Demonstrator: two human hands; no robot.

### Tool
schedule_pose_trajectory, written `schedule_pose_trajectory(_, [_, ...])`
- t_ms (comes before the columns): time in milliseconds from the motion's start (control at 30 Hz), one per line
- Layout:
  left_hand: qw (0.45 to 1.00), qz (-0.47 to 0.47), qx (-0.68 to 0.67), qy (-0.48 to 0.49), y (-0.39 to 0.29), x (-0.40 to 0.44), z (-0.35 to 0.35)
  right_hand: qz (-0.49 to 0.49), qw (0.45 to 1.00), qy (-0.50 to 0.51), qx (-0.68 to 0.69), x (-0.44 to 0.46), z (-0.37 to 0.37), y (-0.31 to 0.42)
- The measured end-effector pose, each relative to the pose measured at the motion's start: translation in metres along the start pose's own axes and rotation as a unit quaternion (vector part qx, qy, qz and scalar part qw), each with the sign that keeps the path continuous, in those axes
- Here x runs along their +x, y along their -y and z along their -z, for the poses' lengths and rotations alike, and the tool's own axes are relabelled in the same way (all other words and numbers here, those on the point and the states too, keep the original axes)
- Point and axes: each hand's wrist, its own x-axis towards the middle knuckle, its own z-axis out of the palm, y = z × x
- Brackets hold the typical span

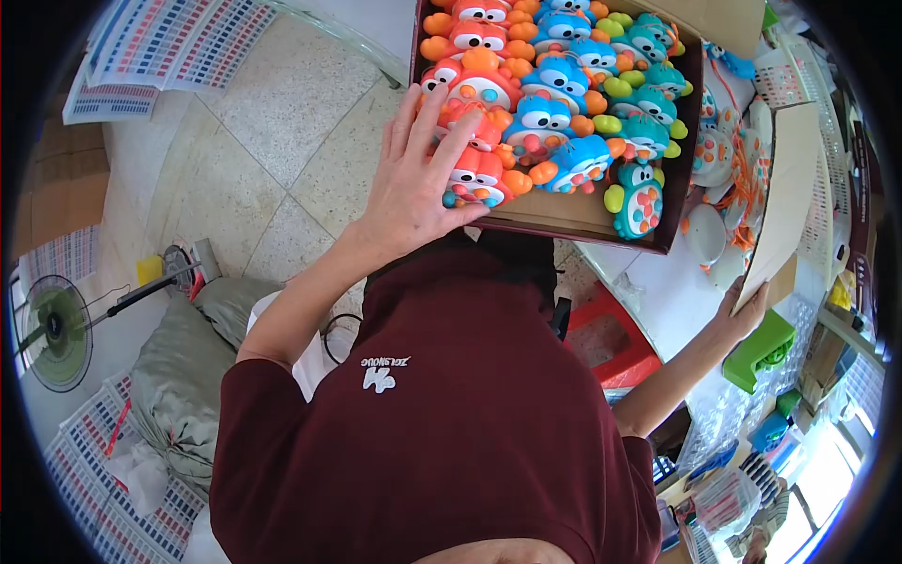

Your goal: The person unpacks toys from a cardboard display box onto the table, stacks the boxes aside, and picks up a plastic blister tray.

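My left hand (418, 179) lies over the near left corner of a dark box (583, 232), fingers spread and touching red cartoon-animal toys (479, 169). Its thumb lies low by the box's near edge. Inside the box, rows of blue toys (554, 94) fill the middle and teal toys (648, 99) the right side. One teal toy (641, 202) at the near right shows coloured dots on its underside. Off to the right, my right hand (747, 315) is closed on the lower end of a flat cardboard sheet (789, 188), held on edge.
White toy parts with orange cords (733, 179) lie right of the box. A green tape dispenser (759, 350) sits on the right-hand table. Below is a red stool (611, 338). A fan (56, 329), grey sacks (178, 376) and printed sheets (178, 42) are at left.
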Motion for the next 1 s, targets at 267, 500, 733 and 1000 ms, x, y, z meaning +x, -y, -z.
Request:
schedule_pose_trajectory(267, [0.999, -0.010, 0.028, -0.040, -0.005, 0.003, -0.013, 0.153, 0.966, -0.102, -0.181, 0.018, 0.069, -0.017])
schedule_pose_trajectory(500, [0.996, -0.051, 0.036, -0.071, 0.002, -0.005, -0.020, 0.412, 0.834, 0.013, -0.368, -0.077, -0.037, 0.017])
schedule_pose_trajectory(733, [0.992, -0.088, 0.052, -0.070, -0.027, 0.017, -0.007, 0.171, 0.874, 0.313, -0.329, -0.150, -0.140, -0.044])
schedule_pose_trajectory(1000, [0.979, -0.201, 0.029, 0.007, -0.067, 0.111, -0.028, 0.181, 0.861, 0.307, -0.363, -0.142, -0.141, -0.057])
